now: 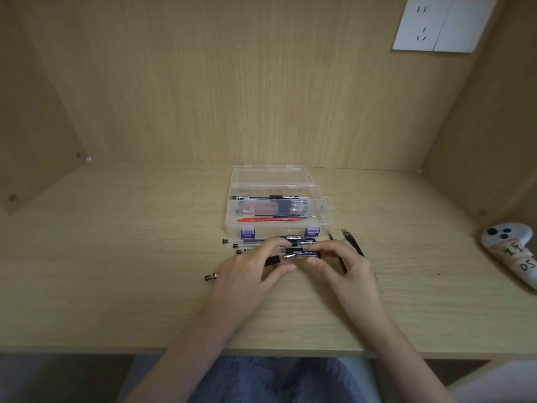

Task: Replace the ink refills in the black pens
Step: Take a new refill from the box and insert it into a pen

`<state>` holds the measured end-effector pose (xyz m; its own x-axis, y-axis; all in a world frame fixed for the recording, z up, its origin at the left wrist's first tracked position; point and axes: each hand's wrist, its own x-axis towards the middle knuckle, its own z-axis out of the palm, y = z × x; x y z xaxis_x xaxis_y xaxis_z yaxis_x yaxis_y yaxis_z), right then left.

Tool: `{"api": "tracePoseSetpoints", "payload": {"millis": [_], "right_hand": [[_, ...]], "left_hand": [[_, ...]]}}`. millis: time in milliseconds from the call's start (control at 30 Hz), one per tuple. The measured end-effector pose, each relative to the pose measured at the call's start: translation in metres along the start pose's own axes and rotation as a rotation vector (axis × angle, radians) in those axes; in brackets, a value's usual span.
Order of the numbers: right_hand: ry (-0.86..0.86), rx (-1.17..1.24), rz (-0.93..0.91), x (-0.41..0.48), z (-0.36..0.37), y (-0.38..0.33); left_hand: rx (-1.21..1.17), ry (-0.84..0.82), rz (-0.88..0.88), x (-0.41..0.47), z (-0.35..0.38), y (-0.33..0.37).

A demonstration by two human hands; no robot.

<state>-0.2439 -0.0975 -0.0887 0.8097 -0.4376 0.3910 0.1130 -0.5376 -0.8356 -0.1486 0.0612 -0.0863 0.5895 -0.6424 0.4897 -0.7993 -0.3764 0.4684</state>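
You seem to be at the barrel joint: your left hand (pixel 252 271) pinches the black rubber grip section (pixel 271 260), your right hand (pixel 345 266) the clear plastic barrel (pixel 305 253); next, twist them in line

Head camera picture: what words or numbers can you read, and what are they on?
"05", possibly "OS": handwritten on the white controller; the marks above it are unclear.
White print on the black pen label: too blurred to read.
Print on the red packet in the clear box: too small to read.
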Motion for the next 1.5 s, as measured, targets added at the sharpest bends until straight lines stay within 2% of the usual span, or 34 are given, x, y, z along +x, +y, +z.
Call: {"api": "tracePoseSetpoints", "payload": {"millis": [167, 333, 767, 967, 1433, 1500], "right_hand": [[-0.012, -0.203, -0.079, 0.001, 0.003, 0.004], [-0.057, -0.29, -0.08, 0.002, 0.004, 0.005], [-0.075, -0.149, -0.055, -0.001, 0.002, -0.002], [-0.094, -0.081, 0.035, -0.001, 0.001, -0.006], [-0.083, -0.067, -0.07, -0.002, 0.001, 0.001], [-0.095, -0.059, -0.073, -0.003, 0.001, 0.0]], "left_hand": [[-0.065, -0.004, -0.067, 0.0, 0.0, 0.002], [-0.059, 0.003, -0.035, -0.001, 0.0, 0.002], [-0.06, -0.017, 0.106, -0.001, -0.004, 0.002], [-0.11, -0.052, 0.149, -0.001, 0.001, -0.001], [-0.333, -0.086, 0.043, -0.003, -0.001, 0.0], [-0.308, -0.062, 0.075, -0.003, -0.001, 0.0]]}}
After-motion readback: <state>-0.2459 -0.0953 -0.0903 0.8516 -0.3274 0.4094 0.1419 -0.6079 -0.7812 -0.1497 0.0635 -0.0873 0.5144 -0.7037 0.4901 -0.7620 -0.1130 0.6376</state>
